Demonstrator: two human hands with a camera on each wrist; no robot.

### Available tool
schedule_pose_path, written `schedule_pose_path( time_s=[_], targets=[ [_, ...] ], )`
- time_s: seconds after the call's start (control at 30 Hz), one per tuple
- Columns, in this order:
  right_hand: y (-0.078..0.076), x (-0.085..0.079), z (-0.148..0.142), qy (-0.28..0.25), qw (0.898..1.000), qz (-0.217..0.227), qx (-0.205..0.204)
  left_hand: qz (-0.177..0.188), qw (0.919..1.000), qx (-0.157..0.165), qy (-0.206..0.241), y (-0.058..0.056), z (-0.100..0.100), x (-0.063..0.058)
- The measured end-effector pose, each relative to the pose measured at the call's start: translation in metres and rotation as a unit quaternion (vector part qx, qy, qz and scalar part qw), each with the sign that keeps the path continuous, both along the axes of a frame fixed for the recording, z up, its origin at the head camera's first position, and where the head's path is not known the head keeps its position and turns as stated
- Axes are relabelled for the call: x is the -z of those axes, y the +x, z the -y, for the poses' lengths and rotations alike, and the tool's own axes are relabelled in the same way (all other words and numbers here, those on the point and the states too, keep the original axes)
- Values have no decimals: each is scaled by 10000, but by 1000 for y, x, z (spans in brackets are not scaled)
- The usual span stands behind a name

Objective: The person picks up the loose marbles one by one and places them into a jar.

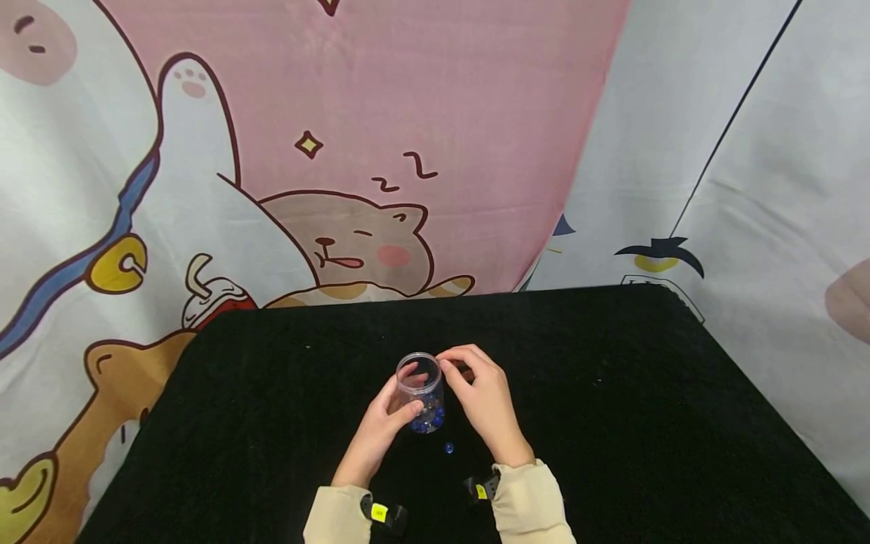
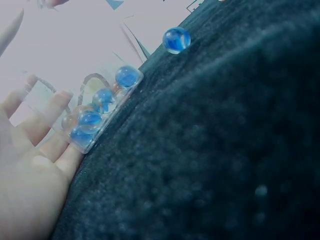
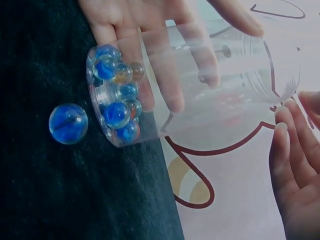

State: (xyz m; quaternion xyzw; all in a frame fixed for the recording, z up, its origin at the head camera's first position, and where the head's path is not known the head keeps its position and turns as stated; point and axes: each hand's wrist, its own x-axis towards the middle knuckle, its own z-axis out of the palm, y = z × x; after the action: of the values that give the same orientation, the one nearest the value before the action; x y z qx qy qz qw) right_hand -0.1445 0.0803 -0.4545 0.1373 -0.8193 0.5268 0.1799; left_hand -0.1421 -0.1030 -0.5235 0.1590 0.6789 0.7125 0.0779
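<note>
A clear plastic jar (image 1: 419, 387) stands upright, rim up and lidless, on the black cloth. My left hand (image 1: 382, 425) grips it from the left, thumb on the near side and fingers spread behind. Blue-swirled and some orange-tinted glass marbles (image 3: 117, 114) lie in a low layer at the jar's bottom. At the rim's right side is my right hand (image 1: 485, 400), with thumb and fingertips drawn close together; I cannot tell whether something is between them. One loose blue marble (image 1: 448, 448) lies on the cloth just in front of the jar, below and between both hands.
The black cloth (image 1: 272, 423) covers a wide table whose far edge runs behind the jar. Beyond it hangs a cartoon-printed curtain (image 1: 476, 151). Each wrist wears a small dark camera (image 1: 389, 517) by a cream sleeve (image 1: 533, 502).
</note>
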Motion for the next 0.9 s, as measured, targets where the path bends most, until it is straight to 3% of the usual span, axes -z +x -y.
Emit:
schedule_pose_path(
  time_s=[0.3, 0.53, 0.9],
  targets=[
    [-2, 3, -8, 8, 9979, 617, -184, -15, 10000, -31, 15, 0, 0, 1],
    [-4, 7, -14, 616, 9922, 1002, -414, -4, 10000, -26, -22, -1, 1, 2],
    [-6, 12, -21, 1366, 9744, 1578, -839, -31, 10000, -31, -31, -1, 1, 3]
  ],
)
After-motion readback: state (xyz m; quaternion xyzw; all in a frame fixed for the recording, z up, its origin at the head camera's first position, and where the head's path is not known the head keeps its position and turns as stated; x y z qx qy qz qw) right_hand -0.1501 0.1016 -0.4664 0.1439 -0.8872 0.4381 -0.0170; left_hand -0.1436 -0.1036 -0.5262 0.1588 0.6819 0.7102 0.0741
